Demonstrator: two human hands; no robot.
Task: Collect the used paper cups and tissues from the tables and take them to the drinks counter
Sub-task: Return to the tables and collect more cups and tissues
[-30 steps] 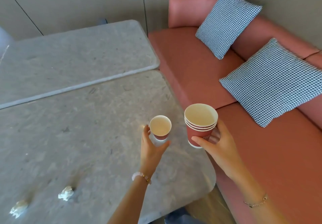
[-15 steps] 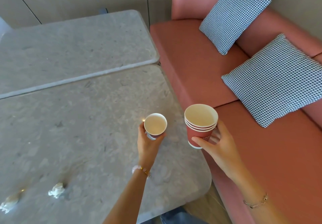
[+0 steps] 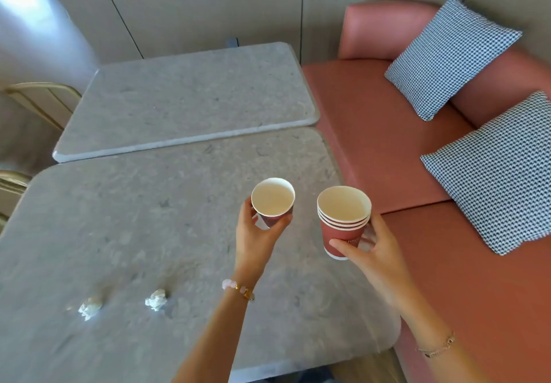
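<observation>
My left hand grips a single red paper cup with a white inside, held above the near grey stone table. Just to its right, my right hand holds a stack of several nested red paper cups over the table's right edge. The two sets of cups are a short gap apart, both upright. Two crumpled white tissues lie on the near table at the lower left: one tissue closer to my left arm, the other tissue farther left.
A second grey table butts against the far side of the near one. A pink sofa with two checked cushions runs along the right. Chair backs stand at the left edge. Walls close off the back.
My left hand has lifted the single cup off the table and raised it level with the stack. The view has pulled back and swung left; the right hand keeps its stack steady.
</observation>
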